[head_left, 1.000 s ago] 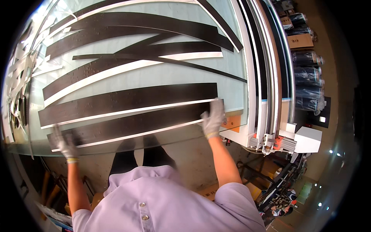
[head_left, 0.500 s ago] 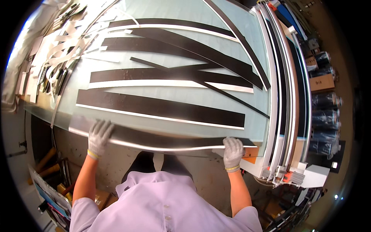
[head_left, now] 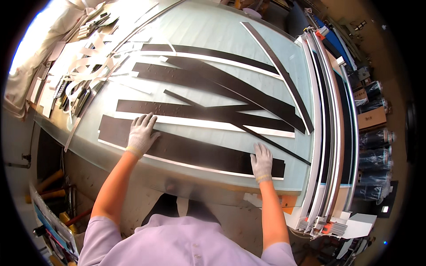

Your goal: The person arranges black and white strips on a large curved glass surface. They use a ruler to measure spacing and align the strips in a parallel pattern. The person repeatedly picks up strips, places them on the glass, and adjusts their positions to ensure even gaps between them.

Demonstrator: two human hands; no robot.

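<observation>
A long black strip with a white front edge (head_left: 199, 152) lies flat along the near part of the glass-topped table; its stepped right end suggests one strip over another. My left hand (head_left: 143, 134), in a pale knitted glove, rests on its left part with fingers stretched out, the fingertips reaching toward the strip behind. On the right end lies my right hand (head_left: 262, 162), gloved alike, fingers extended and flat. Just behind is another black strip with a white edge (head_left: 177, 110). A narrow black strip (head_left: 275, 142) crosses it at a slant.
Several more black strips (head_left: 186, 80) lie crossed farther back. At the left are curled white offcuts (head_left: 95, 55), a long metal ruler (head_left: 80, 126) and hand tools. A long railed machine (head_left: 330, 133) runs along the right edge. Wrapped rolls (head_left: 375, 157) and a cardboard box (head_left: 372, 118) stand beyond.
The strip I held at the table's near edge now appears laid over the front strip. Both hands moved forward and from gripping to lying flat. The view shifted, so the table appears lower.
</observation>
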